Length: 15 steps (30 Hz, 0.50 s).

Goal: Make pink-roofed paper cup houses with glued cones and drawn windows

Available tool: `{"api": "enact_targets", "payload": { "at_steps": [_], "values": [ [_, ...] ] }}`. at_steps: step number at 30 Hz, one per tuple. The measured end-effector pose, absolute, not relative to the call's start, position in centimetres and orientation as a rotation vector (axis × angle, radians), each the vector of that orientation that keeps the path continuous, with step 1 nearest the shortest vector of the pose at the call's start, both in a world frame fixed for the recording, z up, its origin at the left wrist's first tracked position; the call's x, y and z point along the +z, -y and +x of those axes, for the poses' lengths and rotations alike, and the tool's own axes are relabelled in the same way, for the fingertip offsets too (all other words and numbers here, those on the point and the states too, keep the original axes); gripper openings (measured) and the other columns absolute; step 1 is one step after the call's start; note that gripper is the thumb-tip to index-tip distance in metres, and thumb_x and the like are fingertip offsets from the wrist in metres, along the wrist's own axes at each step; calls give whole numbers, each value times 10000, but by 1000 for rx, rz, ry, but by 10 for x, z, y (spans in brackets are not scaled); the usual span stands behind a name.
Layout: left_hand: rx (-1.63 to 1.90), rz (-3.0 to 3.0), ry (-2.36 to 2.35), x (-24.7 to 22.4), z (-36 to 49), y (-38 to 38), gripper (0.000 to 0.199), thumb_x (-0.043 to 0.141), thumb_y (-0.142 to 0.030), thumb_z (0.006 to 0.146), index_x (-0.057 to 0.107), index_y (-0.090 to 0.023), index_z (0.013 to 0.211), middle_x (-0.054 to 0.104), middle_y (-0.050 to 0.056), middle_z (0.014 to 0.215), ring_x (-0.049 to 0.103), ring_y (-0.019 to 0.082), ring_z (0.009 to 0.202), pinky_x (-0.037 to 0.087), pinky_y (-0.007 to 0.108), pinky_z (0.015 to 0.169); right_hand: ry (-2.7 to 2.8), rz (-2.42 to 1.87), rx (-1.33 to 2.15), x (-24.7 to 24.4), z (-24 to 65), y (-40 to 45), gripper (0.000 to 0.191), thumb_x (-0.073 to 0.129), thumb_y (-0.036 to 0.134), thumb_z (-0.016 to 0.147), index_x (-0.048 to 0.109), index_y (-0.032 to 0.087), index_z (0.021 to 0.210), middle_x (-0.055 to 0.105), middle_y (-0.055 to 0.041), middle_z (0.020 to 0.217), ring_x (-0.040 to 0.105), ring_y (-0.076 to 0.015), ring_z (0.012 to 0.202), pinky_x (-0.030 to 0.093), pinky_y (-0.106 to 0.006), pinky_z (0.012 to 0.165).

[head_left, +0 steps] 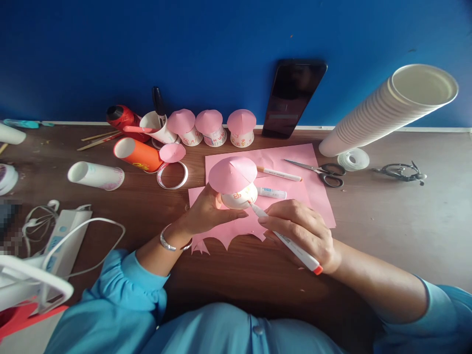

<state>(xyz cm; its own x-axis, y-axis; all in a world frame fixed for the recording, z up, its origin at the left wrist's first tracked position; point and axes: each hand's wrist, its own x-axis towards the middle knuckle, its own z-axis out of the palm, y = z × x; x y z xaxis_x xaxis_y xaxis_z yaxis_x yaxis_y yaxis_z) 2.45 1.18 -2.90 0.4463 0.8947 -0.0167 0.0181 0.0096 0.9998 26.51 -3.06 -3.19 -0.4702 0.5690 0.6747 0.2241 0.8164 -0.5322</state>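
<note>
My left hand (208,209) is closed around a white paper cup (239,198) topped with a pink paper cone (233,174). Small orange drawings show on the cup's side. In my right hand (304,231) is a white marker (295,248) with an orange-red end, its tip against the cup's lower right side. Beneath both hands lie pink paper sheets (320,196), the nearer one with a scalloped cut edge. On the paper, near the cup, rest a second marker (282,173) and a clear tube with a blue label (272,192).
Scissors (317,169) lie across the paper's right edge, near a tape roll (353,159) and a tall stack of paper cups (387,110). A phone (295,98) leans on the blue wall. Three cone-topped cups (241,130) stand behind; a power strip (66,241) lies left.
</note>
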Motion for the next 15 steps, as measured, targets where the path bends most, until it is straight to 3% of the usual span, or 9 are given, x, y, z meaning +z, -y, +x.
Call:
{"api": "enact_targets", "payload": {
  "at_steps": [15],
  "values": [
    [694, 1595, -994, -27, 22, -12, 468, 836, -558, 782, 708, -169, 1009, 780, 80, 986, 741, 272, 971, 641, 410, 896, 2068, -570, 482, -28, 263, 31, 353, 651, 31, 932, 673, 76, 1282, 686, -116, 986, 686, -231, 928, 597, -375, 755]
  ]
}}
